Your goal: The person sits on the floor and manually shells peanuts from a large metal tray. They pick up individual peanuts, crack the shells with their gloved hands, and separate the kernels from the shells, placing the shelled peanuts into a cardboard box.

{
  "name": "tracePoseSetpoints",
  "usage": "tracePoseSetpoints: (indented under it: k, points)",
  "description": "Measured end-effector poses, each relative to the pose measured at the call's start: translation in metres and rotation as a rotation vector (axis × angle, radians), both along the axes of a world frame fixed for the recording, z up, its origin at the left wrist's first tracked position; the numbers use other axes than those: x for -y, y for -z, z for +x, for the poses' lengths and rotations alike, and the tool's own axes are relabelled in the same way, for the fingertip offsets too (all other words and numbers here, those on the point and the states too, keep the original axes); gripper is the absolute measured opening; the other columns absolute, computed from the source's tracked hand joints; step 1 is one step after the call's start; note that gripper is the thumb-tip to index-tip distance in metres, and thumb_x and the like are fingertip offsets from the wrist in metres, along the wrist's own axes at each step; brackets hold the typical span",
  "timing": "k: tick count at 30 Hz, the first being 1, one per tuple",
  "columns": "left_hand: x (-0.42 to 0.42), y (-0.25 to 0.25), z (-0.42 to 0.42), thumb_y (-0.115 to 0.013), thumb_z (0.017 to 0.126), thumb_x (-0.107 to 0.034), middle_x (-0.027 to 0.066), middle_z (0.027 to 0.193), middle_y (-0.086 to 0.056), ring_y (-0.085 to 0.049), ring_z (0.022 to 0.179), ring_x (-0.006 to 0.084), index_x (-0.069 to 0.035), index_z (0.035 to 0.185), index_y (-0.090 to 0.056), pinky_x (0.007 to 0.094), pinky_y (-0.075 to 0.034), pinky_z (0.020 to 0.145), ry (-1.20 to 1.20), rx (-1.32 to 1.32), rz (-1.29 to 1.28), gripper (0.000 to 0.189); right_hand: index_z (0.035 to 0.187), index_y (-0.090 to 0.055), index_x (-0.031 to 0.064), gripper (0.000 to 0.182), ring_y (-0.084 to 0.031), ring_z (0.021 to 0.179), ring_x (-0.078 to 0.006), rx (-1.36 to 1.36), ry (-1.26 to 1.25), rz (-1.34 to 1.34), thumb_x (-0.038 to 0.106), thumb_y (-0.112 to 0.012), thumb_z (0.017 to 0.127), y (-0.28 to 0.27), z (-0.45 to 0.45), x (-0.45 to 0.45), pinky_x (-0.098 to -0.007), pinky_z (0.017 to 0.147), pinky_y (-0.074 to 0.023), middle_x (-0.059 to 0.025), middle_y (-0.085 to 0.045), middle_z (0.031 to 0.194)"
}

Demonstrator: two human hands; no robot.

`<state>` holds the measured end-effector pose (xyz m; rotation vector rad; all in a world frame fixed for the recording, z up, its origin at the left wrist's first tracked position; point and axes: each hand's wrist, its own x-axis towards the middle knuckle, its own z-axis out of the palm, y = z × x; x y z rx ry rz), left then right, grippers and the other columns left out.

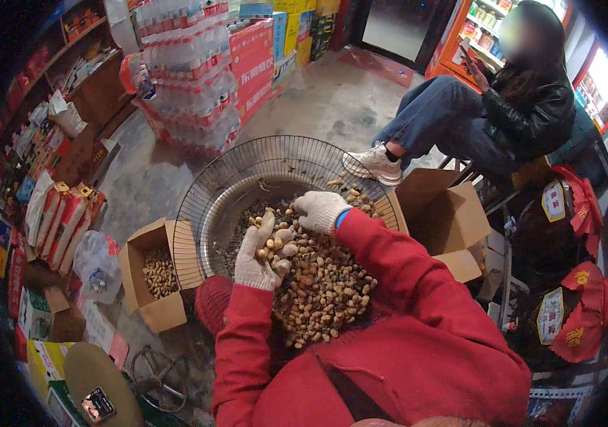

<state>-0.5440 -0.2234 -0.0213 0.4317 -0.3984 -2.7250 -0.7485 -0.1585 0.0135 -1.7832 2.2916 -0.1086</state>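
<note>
My left hand (262, 255), in a whitish knitted glove, is turned palm up with several peanuts (273, 244) cupped in it. Across from it, my right hand (321, 211) wears a matching glove, its fingers bent down at the peanuts; whether they pinch one is hidden. Both hands are above a wide metal basin (209, 224) with a wire grille (218, 160) around its rim. A heap of unshelled peanuts (325, 285) with dark soil bits fills the near side. More peanuts (360, 200) lie on the grille beyond my right wrist.
At the left stands an open cardboard box (138, 277) holding peanuts. Another open carton (437, 213) is at the right. A seated person (528, 112) holds a phone, one shoe (373, 164) near the grille. Wrapped bottle packs (186, 80) and dark jars (544, 229) stand around.
</note>
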Motion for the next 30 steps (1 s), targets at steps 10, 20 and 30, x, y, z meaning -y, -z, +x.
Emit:
tracePoseSetpoints:
  k: [10,20,30]
  points:
    - [0.003,0.007,0.004,-0.041,0.097,-0.061,0.0175,0.121,-0.061,-0.066,0.084,0.0323,-0.014,0.149,-0.035,0.0304,-0.050,0.049,0.024,-0.040,-0.003,0.071,0.115,-0.064,0.0056,0.038,-0.063,0.107,-0.0354,0.019,0.060,0.047,0.018,-0.066,0.079,-0.017,0.015,-0.004,-0.0447,0.089,-0.0528,-0.0185,-0.064,0.114]
    - [0.007,0.019,0.002,-0.034,0.093,-0.072,0.0202,0.123,-0.060,-0.065,0.095,0.0389,-0.010,0.148,-0.037,0.0352,-0.053,0.057,0.075,-0.168,0.032,0.083,0.113,-0.065,0.0055,0.035,-0.062,0.110,-0.0340,-0.072,0.015,0.093,0.018,-0.063,0.081,-0.008,0.009,0.003,-0.0433,0.091,-0.0520,-0.0186,-0.064,0.114]
    - [0.000,-0.001,0.003,-0.019,0.087,-0.083,0.0135,0.127,-0.059,-0.064,0.090,0.0327,-0.009,0.142,-0.043,0.0361,-0.045,0.058,0.071,-0.020,0.008,0.095,0.096,-0.070,0.0082,0.027,-0.064,0.095,-0.0362,0.276,-0.075,-0.277,0.025,-0.065,0.076,-0.048,0.026,-0.016,-0.0442,0.085,-0.0516,-0.0187,-0.067,0.098]
